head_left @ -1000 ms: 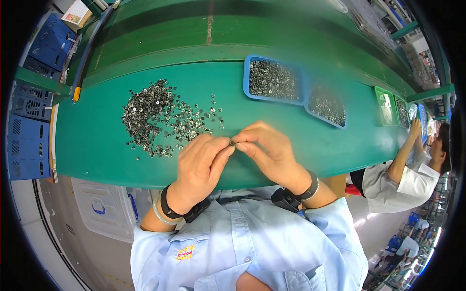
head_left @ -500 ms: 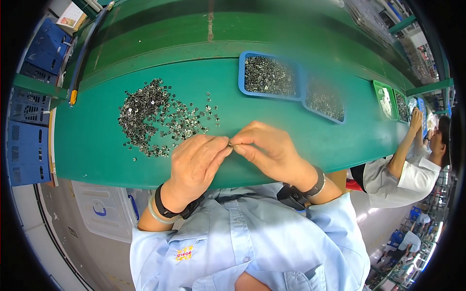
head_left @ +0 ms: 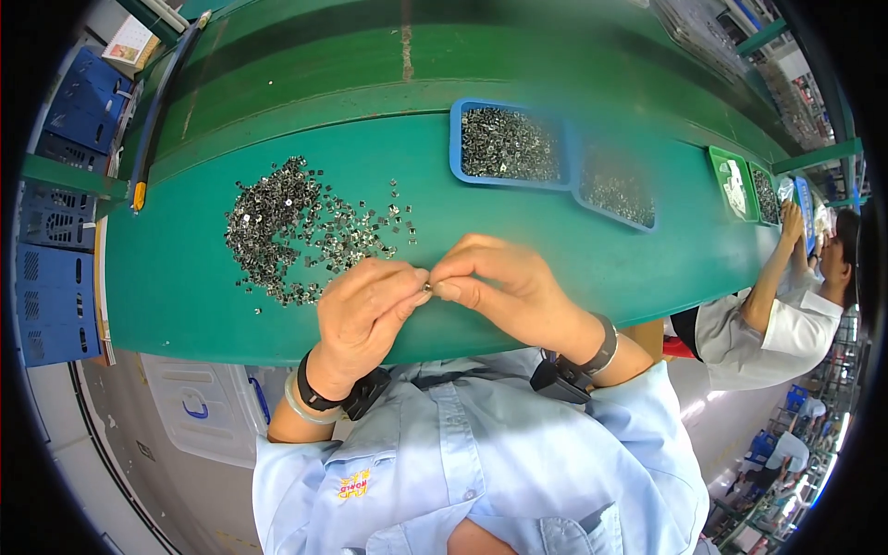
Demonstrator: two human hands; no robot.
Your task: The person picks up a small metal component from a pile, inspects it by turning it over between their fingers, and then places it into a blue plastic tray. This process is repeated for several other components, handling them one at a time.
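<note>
The left hand (head_left: 359, 310) and right hand (head_left: 518, 289) meet above the green table (head_left: 647, 282), both pinching 1 tiny metal piece (head_left: 427, 289). A big pile of little shiny bits (head_left: 277, 217) lies near the left hand. Farther back sit 2 blue trays (head_left: 456, 148).

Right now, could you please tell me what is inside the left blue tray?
Small metal pieces lie in the left blue tray; its bottom and any lower layers are covered, unseen.
</note>
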